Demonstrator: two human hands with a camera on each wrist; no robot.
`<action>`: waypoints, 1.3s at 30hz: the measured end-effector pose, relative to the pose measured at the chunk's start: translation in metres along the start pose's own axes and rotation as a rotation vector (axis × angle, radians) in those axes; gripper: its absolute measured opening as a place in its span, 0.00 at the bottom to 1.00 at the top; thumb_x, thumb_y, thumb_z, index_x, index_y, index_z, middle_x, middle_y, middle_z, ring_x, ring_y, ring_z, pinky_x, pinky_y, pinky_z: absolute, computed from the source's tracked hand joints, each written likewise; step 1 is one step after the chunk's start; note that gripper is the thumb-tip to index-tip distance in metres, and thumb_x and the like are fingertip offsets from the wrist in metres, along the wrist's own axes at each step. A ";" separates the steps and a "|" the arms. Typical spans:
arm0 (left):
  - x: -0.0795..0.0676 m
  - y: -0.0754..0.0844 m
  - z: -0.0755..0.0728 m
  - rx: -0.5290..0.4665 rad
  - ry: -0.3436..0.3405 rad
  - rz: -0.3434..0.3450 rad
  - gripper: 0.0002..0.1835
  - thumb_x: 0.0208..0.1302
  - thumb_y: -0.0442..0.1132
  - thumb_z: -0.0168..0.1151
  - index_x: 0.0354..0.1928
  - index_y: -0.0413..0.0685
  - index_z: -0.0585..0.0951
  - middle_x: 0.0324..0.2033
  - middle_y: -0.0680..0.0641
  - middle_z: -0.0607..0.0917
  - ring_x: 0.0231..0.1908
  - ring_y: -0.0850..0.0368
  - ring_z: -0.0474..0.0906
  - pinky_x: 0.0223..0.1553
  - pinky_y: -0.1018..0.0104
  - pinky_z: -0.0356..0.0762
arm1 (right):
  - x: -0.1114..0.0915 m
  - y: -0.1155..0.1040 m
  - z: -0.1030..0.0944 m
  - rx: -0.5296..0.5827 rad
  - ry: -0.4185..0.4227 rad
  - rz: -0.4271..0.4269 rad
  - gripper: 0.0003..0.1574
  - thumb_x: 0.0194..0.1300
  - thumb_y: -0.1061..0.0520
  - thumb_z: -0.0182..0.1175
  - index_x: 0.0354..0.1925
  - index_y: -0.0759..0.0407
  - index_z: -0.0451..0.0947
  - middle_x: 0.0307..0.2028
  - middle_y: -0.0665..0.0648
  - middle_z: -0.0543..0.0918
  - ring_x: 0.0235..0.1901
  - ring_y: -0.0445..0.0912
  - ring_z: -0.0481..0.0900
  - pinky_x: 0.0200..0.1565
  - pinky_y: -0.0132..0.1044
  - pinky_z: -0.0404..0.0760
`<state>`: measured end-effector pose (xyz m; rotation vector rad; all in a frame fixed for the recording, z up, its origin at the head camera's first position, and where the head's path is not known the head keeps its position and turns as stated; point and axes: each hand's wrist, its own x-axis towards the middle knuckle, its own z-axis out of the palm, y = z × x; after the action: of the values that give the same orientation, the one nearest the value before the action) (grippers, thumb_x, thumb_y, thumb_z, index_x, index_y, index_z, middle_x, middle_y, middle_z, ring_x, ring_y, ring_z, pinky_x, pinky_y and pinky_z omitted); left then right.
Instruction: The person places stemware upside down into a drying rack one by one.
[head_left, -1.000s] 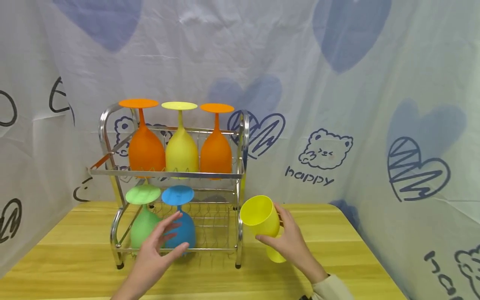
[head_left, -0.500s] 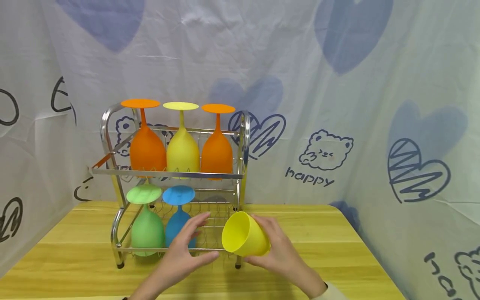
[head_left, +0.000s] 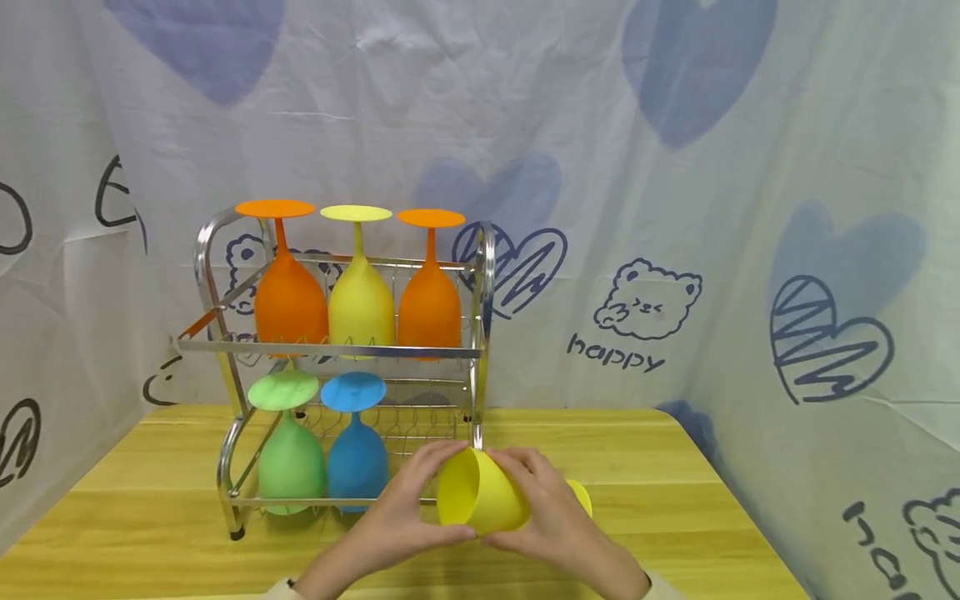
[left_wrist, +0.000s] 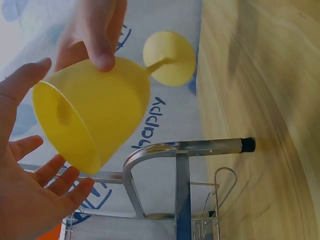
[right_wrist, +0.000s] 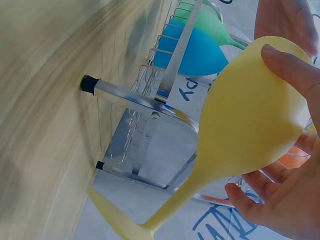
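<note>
A yellow goblet [head_left: 498,498] is held on its side in front of the rack, its mouth toward the left. My right hand [head_left: 555,517] grips its bowl, thumb on one side and fingers on the other, as the right wrist view shows on the goblet [right_wrist: 245,115]. Its stem is mostly hidden in the head view, where part of the foot shows beyond the hand. My left hand [head_left: 397,512] is spread at the rim, thumb and fingertips on either side of the mouth; whether they touch it I cannot tell.
A two-tier metal rack [head_left: 390,351] stands on the wooden table [head_left: 645,492]. Upside down on top are two orange goblets [head_left: 291,304] [head_left: 430,308] and a pale yellow goblet [head_left: 362,304]. Below stand a green goblet [head_left: 292,462] and a blue goblet [head_left: 357,458]. A printed curtain [head_left: 600,208] hangs behind.
My right hand has brought the yellow goblet left and down, turning it toward its side. My left hand has moved right from before the blue goblet to the yellow goblet's rim.
</note>
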<state>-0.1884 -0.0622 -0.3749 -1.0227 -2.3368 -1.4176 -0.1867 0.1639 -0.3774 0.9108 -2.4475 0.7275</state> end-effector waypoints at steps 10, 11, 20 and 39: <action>0.001 -0.002 -0.001 0.029 -0.073 -0.026 0.41 0.48 0.47 0.78 0.64 0.43 0.71 0.58 0.41 0.69 0.55 0.39 0.70 0.49 0.46 0.78 | -0.005 -0.004 0.005 -0.066 -0.024 -0.035 0.58 0.35 0.48 0.82 0.64 0.56 0.68 0.53 0.59 0.74 0.49 0.50 0.75 0.46 0.49 0.82; 0.000 -0.003 -0.002 0.023 -0.077 -0.025 0.41 0.48 0.47 0.78 0.64 0.42 0.71 0.59 0.41 0.70 0.55 0.39 0.70 0.50 0.46 0.78 | -0.006 -0.005 0.006 -0.068 -0.027 -0.036 0.58 0.35 0.47 0.82 0.65 0.55 0.68 0.54 0.59 0.74 0.49 0.50 0.75 0.46 0.49 0.82; -0.001 -0.011 -0.002 0.016 -0.082 -0.012 0.39 0.47 0.46 0.78 0.62 0.44 0.72 0.57 0.47 0.75 0.52 0.47 0.75 0.50 0.57 0.80 | -0.007 -0.004 0.010 -0.127 0.015 -0.093 0.59 0.33 0.46 0.82 0.63 0.57 0.69 0.53 0.58 0.74 0.48 0.49 0.75 0.46 0.47 0.81; -0.009 -0.011 -0.001 -0.500 0.265 -0.103 0.36 0.52 0.22 0.68 0.64 0.34 0.65 0.58 0.37 0.69 0.56 0.61 0.70 0.52 0.62 0.78 | -0.013 -0.013 0.007 0.075 0.668 -0.345 0.26 0.68 0.48 0.60 0.45 0.72 0.76 0.50 0.72 0.74 0.53 0.53 0.73 0.57 0.29 0.72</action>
<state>-0.1890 -0.0705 -0.3863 -0.7625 -1.9127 -2.0991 -0.1700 0.1572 -0.3858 0.9018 -1.6438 0.8331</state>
